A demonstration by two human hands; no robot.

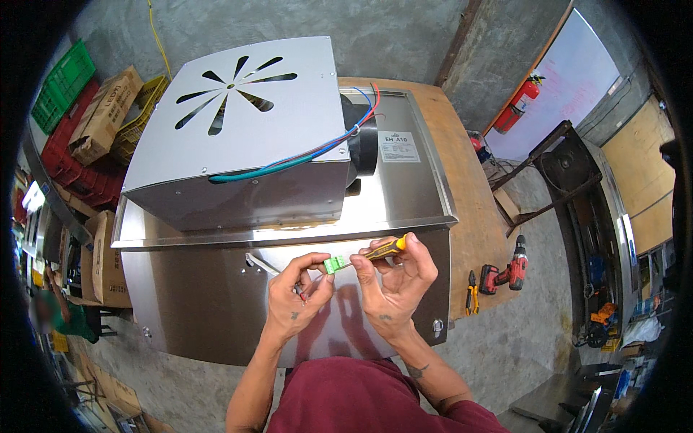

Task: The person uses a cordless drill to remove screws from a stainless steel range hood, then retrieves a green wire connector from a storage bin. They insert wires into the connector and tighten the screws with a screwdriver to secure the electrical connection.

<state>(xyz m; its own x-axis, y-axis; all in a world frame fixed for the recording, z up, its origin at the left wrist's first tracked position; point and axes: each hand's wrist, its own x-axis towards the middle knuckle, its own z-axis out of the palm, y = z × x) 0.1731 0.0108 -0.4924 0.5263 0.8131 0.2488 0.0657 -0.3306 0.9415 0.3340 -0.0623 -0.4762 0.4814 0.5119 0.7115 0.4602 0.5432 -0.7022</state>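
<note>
My left hand point(294, 297) pinches a small green terminal block point(334, 264) between thumb and fingertips. A pale cable point(261, 264) runs from a hole in the steel panel point(191, 296) to this hand, and a bit of red wire shows under the fingers. In my right hand point(397, 294) is a yellow and black screwdriver point(385, 250), its shaft pointing left, with the tip at the block. Whether the tip sits inside a screw slot is too small to tell. Both hands are above the panel's near part.
Beyond my hands stands a grey metal housing point(274, 115) with petal-shaped slots and loose coloured wires point(289, 163). Pliers point(472, 294) and a red cordless drill point(507, 273) lie on the wooden table point(473, 216) at right. Crates and cartons point(108, 115) are stacked left; another person point(68, 317) is there.
</note>
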